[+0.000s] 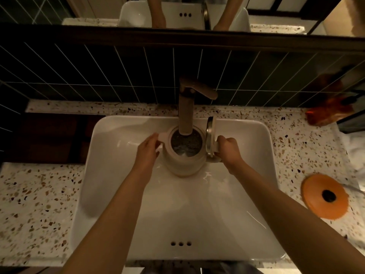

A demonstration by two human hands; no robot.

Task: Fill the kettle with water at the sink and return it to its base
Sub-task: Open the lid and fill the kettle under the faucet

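A cream kettle (183, 165) stands upright inside the white sink (110, 175), its lid (210, 135) flipped open to the right. The faucet spout (185, 117) reaches down into the kettle's mouth, and water shimmers inside. My right hand (229, 150) is closed around the handle on the kettle's right side. On the left, my left hand (148, 150) rests its fingers against the spout side of the kettle. The orange round kettle base (325, 197) lies on the counter to the right of the sink.
A speckled terrazzo counter (39, 204) surrounds the sink. Dark tiles (98, 72) and a mirror rise behind it. An orange-red packet (329, 111) and white cloth (355, 147) sit at the far right. The faucet lever (205, 89) points right.
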